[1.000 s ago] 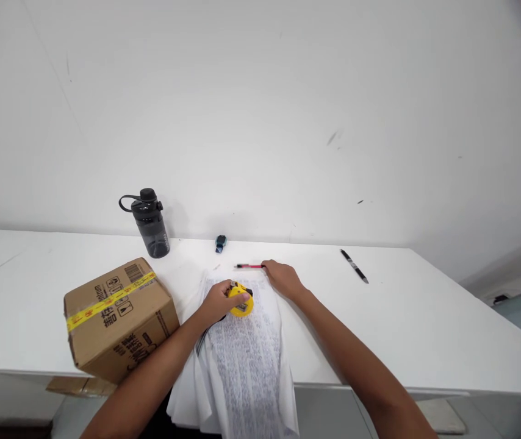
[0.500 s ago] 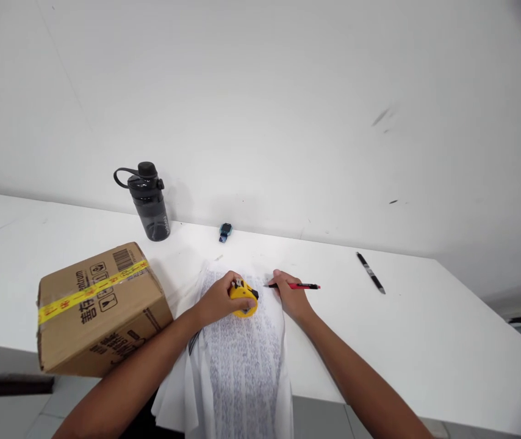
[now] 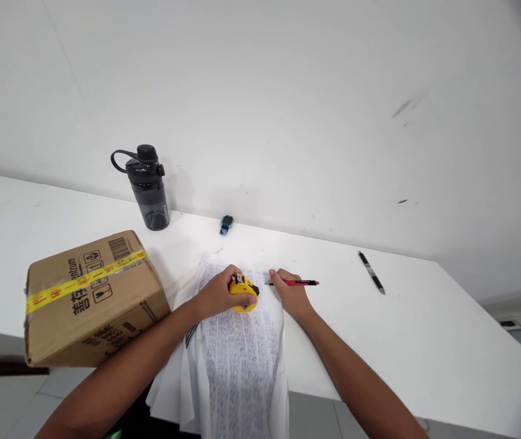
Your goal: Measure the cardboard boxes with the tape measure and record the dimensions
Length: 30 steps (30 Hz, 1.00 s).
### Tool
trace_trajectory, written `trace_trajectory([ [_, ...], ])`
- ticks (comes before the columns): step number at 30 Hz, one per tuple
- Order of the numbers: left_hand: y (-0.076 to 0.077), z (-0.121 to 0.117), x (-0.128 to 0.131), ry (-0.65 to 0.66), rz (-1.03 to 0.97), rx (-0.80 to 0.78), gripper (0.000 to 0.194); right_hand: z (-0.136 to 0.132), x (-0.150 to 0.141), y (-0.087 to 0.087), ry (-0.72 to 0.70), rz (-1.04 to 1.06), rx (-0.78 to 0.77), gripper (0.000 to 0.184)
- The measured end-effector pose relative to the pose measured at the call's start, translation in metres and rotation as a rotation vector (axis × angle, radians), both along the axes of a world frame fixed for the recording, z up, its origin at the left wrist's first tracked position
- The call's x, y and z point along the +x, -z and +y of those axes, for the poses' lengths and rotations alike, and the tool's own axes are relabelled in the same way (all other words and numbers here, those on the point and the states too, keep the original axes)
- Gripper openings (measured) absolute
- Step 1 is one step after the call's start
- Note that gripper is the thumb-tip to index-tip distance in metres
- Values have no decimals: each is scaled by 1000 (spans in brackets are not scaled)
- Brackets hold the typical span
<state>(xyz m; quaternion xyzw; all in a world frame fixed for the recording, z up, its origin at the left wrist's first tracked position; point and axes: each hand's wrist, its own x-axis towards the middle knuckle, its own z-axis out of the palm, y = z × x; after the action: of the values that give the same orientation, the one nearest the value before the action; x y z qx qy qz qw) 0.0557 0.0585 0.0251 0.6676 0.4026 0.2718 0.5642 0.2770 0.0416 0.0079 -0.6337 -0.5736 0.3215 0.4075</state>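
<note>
My left hand (image 3: 219, 294) is closed around a yellow and black tape measure (image 3: 244, 296), which it holds over the upper part of a long printed sheet. This white paper (image 3: 242, 360), covered in rows of small bluish marks, lies on the table and hangs down over its front edge. In my right hand (image 3: 292, 294) is a red and black pen (image 3: 299, 282), its tip pointing left toward the tape measure. That hand rests at the right edge of the paper. Whether any tape blade is drawn out cannot be made out.
A taped cardboard box (image 3: 93, 292) stands at the left, touching or close to my left forearm. Behind it is a dark water bottle (image 3: 148, 189). A small blue-black watch-like device (image 3: 226, 224) lies near the wall. A black pen (image 3: 371, 272) lies right on the white table (image 3: 407, 347).
The view has shifted slightly, so the box and bottle appear a little higher and further left. Both hands keep their holds; the pen and tape measure have barely moved.
</note>
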Motion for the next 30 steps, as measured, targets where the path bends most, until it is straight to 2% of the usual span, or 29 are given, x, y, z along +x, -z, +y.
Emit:
trace_trajectory([
  [5,-3,-1,-1,-7,6,10,60,-2,-1,-1,28,-6,25,43],
  [10,-6,0,0,16,27,35,45,-2,0,-1,31,-2,21,44],
  [15,-5,-1,0,-12,42,52,48,-2,0,0,53,0,27,45],
  [21,-9,-5,-3,25,106,115,53,-3,-1,1,124,12,30,44],
  [30,-10,-8,-5,47,125,154,50,-4,-2,2,111,40,-2,42],
])
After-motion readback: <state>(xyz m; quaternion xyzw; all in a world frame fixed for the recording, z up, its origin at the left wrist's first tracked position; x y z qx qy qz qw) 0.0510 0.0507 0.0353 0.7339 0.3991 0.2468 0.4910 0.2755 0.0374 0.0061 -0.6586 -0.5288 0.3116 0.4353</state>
